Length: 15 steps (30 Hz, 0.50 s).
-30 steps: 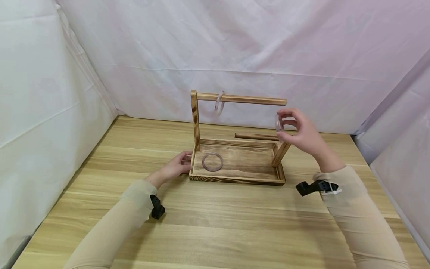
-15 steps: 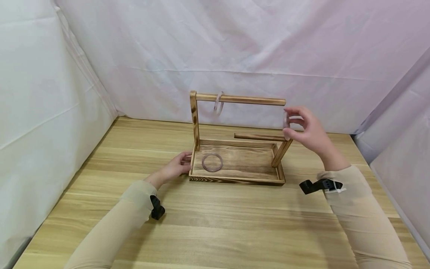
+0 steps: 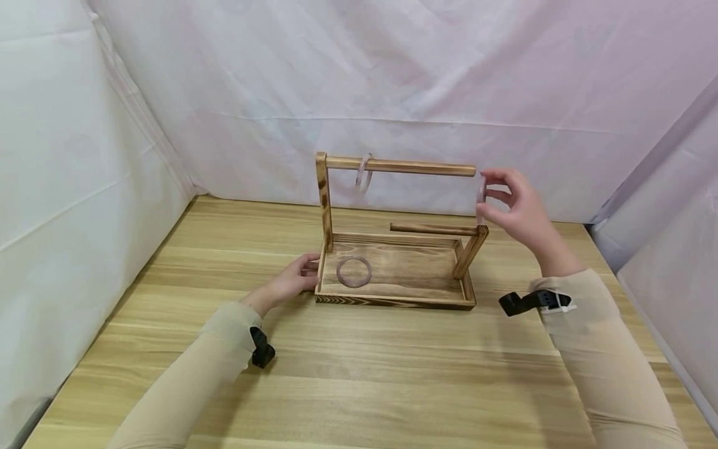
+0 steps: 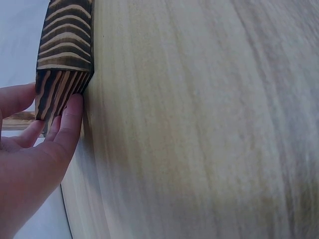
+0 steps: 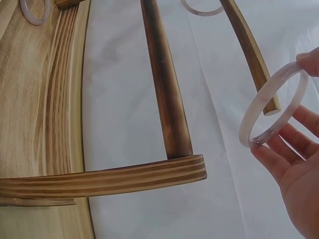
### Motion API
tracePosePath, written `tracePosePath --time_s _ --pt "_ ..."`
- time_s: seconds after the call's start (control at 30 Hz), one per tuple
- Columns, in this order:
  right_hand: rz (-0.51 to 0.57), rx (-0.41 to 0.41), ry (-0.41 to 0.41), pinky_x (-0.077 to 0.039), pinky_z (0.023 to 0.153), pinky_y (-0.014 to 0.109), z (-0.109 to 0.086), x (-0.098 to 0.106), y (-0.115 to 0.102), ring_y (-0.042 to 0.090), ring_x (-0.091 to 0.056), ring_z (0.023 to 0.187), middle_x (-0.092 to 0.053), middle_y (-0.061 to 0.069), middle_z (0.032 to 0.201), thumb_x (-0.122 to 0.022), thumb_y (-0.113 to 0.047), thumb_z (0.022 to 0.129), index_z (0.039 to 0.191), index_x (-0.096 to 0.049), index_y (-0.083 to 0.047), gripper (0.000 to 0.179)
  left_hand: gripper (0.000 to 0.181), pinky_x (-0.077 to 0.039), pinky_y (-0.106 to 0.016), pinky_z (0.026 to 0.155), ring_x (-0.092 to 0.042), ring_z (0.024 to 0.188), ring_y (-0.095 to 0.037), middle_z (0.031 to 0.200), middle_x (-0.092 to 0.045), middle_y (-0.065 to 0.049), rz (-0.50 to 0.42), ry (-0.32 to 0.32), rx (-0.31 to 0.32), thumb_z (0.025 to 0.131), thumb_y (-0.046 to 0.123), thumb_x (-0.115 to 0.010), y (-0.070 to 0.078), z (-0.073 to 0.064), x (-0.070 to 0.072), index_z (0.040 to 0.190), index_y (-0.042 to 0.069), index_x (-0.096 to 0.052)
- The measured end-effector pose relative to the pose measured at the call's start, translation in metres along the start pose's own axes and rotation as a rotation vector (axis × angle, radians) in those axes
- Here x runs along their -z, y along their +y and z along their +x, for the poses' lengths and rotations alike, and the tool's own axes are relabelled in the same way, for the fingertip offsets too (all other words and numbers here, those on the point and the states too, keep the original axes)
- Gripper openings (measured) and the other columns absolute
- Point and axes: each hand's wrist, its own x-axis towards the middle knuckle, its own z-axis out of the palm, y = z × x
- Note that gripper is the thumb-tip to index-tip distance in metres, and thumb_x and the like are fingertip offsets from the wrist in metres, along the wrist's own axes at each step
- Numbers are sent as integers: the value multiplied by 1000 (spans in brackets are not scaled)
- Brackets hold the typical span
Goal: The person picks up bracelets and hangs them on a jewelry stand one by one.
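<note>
A wooden bangle stand [image 3: 395, 304] has a shallow tray base, a high bar and a lower bar. My right hand [image 3: 518, 209] pinches a pale, translucent bangle [image 5: 266, 99] between thumb and fingers. The bangle is upright beside the free right end of the high bar [image 3: 421, 167]; in the right wrist view that bar end shows through the ring. My left hand [image 3: 286, 284] grips the tray's left end, fingers and thumb against its outer wall in the left wrist view. A second bangle [image 3: 359, 181] hangs on the high bar, left of its middle.
Another bangle [image 3: 339, 280] lies flat in the tray's left part. The lower bar [image 3: 432, 229] runs leftward from a slanted post [image 3: 470, 252] at the tray's right. Light wood table [image 3: 359, 380]; white cloth [image 3: 252, 75] hangs behind and at both sides.
My right hand has carried the bangle to the right and then up, from below the high bar to beside its free end. My left hand has stayed at the tray, which has barely shifted.
</note>
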Motion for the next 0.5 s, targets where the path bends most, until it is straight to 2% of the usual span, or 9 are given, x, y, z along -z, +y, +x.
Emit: tracePosePath --time_s 0.17,0.33,0.4,0.5 --pt "12 -12 11 -43 91 7 5 1 0 4 -47 109 -46 -7 115 -61 6 83 126 -47 6 46 57 -41 -48 105 -35 131 -45 142 -30 -32 2 2 2 95 1 -44 1 -2 1 145 -5 -19" --pt "46 -15 34 -44 91 8 9 2 2 3 -47 107 -47 0 116 -61 7 81 123 -50 0 44 56 -41 -48 105 -35 130 -45 142 -30 -32 6 7 0 95 2 -44 1 -2 1 145 -5 -19" --pt "47 -20 42 -44 91 8 10 2 2 3 -47 107 -47 -1 116 -61 7 81 123 -51 -4 44 56 -41 -48 105 -35 130 -45 142 -30 -32 7 4 -1 95 2 -43 1 -2 1 145 -5 -18" --pt "47 -31 54 -44 91 8 11 2 1 4 -47 108 -46 -5 114 -61 7 81 124 -51 -2 44 56 -41 -48 105 -35 130 -45 142 -30 -32 2 -1 1 95 2 -43 0 -2 0 145 -5 -18"
